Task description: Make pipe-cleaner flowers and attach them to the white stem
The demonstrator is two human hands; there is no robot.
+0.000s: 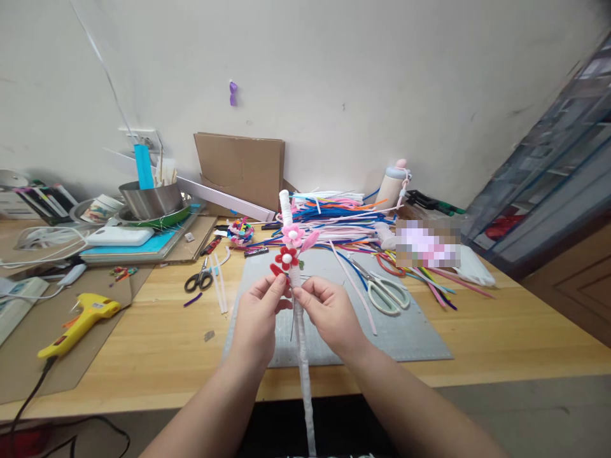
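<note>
A long white wrapped stick [305, 381] stands upright between my hands, its lower end running down toward my lap. Near its top sit a pink flower [293, 235] with a white centre and a red flower [287, 259] below it. A pink leaf shape [310, 240] sticks out to the right, and a red leaf shape [275, 270] to the left. My left hand [258, 312] is closed on the stick just under the red leaf. From the other side, my right hand [331, 312] pinches the stick with thumb and fingers. A thin dark wire hangs by the stick.
Beneath my hands lies a grey cutting mat [405, 343], with white-handled scissors [389, 296] at right. Behind is a heap of colourful pipe cleaners [329, 213]. Black scissors [199, 280] and a yellow glue gun [81, 321] lie left. A bottle [392, 187] stands near the wall.
</note>
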